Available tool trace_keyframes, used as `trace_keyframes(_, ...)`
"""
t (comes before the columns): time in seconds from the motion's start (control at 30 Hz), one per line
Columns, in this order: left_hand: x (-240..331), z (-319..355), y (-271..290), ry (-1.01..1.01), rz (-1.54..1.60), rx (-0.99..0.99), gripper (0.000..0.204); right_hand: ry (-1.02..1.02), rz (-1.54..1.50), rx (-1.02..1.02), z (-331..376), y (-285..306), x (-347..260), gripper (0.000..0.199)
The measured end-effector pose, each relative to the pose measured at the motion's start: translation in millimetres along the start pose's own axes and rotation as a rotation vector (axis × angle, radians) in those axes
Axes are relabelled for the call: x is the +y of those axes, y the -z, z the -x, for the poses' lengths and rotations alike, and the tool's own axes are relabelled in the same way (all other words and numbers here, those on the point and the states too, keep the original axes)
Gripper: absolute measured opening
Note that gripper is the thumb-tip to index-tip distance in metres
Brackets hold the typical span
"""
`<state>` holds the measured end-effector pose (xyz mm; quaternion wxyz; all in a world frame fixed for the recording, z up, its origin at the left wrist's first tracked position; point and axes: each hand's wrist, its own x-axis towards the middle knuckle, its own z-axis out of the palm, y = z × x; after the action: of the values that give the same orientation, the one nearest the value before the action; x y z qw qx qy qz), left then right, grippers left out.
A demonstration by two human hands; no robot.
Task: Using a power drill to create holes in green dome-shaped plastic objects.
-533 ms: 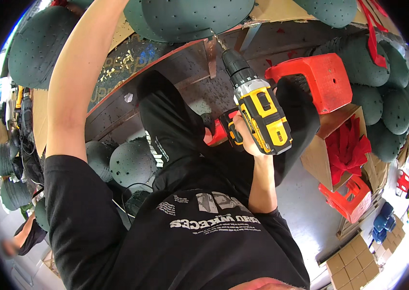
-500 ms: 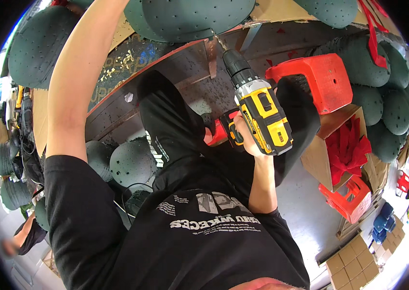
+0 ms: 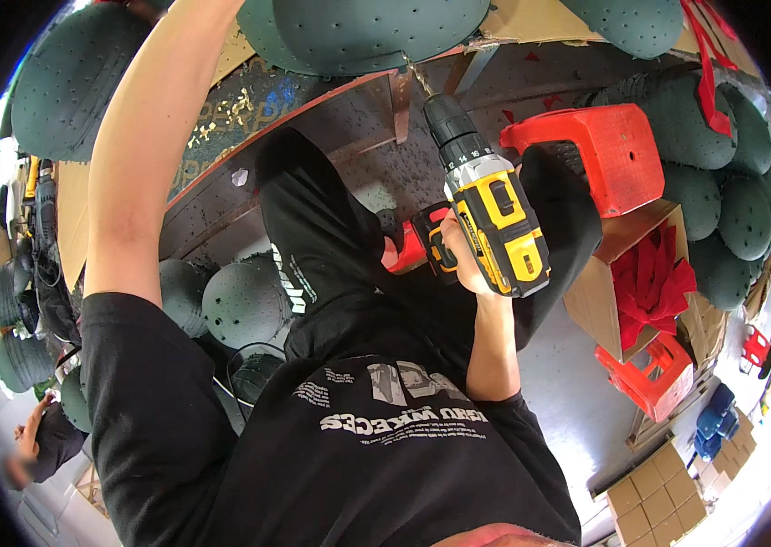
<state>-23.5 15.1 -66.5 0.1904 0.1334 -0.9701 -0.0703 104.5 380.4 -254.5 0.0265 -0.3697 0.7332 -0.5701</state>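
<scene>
**Cordless drill: grip and handling at the overhead board**

Workshop floor space surrounds the person, with dark green perforated foam domes [image 3: 66, 87] stacked on the left and right, a red plastic stool [image 3: 600, 150] on the far right and cardboard boxes [image 3: 654, 483] at the near right.

The yellow-and-black cordless drill [image 3: 490, 223] points up, its bit meeting the edge of a brown board [image 3: 531, 18] overhead. The right hand [image 3: 458, 260] is wrapped closed around the pistol grip, the correct holding point. The drill is judged rigid, moderately heavy and base-weighted by its battery. The left arm [image 3: 144, 155] reaches upward; its hand is out of frame.
</scene>
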Motion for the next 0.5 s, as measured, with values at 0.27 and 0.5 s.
trace_keyframes(0.27, -9, -2, -3, -0.030, -0.033, -0.008, 0.044, 0.052, 0.208, 0.009, 0, -4, -11, 0.025)
trace_keyframes(0.5, 9, 3, 2, -0.013, -0.020, -0.016, 0.043, -0.048, 0.117, -0.147, -39, -23, 15, 0.046)
